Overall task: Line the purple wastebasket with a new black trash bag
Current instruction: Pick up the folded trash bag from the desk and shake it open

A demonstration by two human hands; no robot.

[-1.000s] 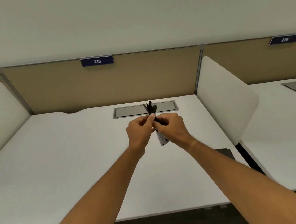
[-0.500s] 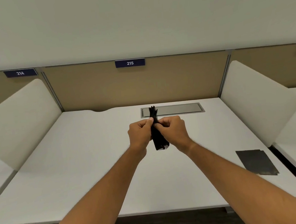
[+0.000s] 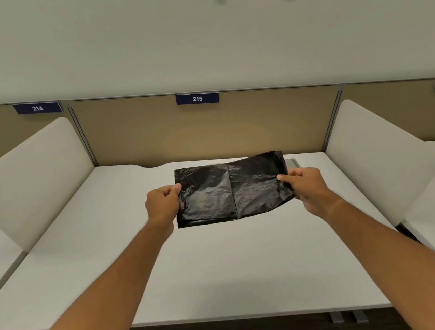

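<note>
A dark blue rectangular plaque (image 3: pixel 197 98) on the tan fabric partition panel (image 3: pixel 208 131) reads "215"; a matching plaque (image 3: pixel 37 108) left of it reads "214".

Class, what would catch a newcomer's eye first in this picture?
A shiny black trash bag, partly unfolded, is stretched above the white desk, its edges pinched by the left hand and the right hand. Behind it, a blue sign reads 215.

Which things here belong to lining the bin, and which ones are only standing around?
For the job:
black trash bag, partly unfolded
left hand and right hand, each pinching one side

Not for the job:
white desk
side dividers
desk labels
</note>
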